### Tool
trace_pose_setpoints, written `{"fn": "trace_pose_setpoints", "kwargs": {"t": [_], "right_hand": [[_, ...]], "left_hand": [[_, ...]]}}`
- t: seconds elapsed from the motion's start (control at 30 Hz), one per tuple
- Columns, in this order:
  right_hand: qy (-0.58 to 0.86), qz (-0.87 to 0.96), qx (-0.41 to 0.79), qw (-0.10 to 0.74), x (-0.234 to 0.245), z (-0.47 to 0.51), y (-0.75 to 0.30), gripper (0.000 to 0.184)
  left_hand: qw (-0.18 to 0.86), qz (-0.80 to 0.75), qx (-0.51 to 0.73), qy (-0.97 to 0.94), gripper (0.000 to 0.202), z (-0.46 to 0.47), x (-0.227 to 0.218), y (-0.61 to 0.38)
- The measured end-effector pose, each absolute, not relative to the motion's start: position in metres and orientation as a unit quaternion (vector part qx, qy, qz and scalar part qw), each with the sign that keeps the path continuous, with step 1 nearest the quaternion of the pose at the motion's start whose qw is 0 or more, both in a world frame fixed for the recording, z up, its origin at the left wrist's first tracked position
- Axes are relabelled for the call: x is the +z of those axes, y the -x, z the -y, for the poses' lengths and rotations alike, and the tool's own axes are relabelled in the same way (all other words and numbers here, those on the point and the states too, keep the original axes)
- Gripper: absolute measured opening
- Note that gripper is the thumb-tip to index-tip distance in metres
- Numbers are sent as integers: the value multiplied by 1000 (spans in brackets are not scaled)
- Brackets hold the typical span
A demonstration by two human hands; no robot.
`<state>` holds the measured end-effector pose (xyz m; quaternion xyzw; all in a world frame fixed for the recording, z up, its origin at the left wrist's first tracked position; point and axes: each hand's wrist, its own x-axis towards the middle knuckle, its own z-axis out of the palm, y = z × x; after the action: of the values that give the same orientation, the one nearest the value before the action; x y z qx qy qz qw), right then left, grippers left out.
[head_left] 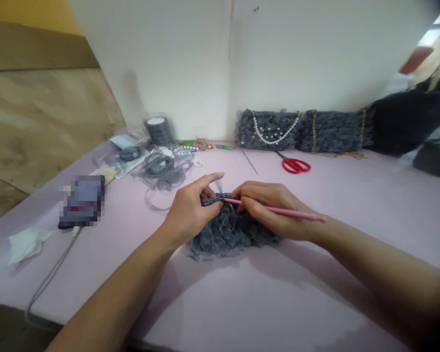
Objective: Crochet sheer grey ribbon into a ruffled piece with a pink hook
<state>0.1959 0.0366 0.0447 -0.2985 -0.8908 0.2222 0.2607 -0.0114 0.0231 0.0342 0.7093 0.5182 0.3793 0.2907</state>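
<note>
A grey ruffled piece of ribbon crochet lies on the table in front of me. My left hand pinches its upper left edge between thumb and fingers, the index finger stretched out above. A thin strand of grey ribbon rises beside that finger. In my right hand is a pink crochet hook, held like a pencil. Its tip meets the top edge of the crochet close to my left thumb. My right fingers also rest against the piece, and part of it is hidden beneath them.
Loose grey ribbon and a ribbon spool lie at the back left. Red-handled scissors and a thin stick are behind my hands. Two ruffled bags stand against the wall. A phone with a cable sits left.
</note>
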Motion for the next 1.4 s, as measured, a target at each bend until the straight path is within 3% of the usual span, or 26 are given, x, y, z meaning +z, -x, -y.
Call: {"fn": "trace_pose_setpoints", "kwargs": {"t": [0.2, 0.37, 0.43, 0.53, 0.73, 1.07, 1.23, 1.4], "right_hand": [[291, 909, -15, 299, 20, -29, -177, 26], [293, 890, -110, 333, 1, -38, -175, 26], [286, 889, -98, 345, -1, -42, -178, 26], [263, 899, -62, 345, 1, -46, -184, 24], [203, 927, 110, 297, 26, -49, -196, 21], [278, 893, 276, 224, 51, -47, -208, 24], [290, 856, 342, 259, 46, -45, -205, 28], [374, 801, 311, 348, 32, -38, -189, 35]], "left_hand": [[299, -544, 454, -639, 60, -20, 22, -4], [586, -455, 535, -404, 61, -18, 12, -19], [686, -407, 505, -329, 53, -20, 13, -18], [753, -377, 436, -318, 44, -24, 17, -8], [735, -414, 390, -369, 53, -32, 26, 11], [735, -425, 359, -388, 48, -36, 30, 24], [745, -406, 349, -397, 41, -33, 27, 19], [726, -366, 359, -458, 26, -29, 22, 11]]}}
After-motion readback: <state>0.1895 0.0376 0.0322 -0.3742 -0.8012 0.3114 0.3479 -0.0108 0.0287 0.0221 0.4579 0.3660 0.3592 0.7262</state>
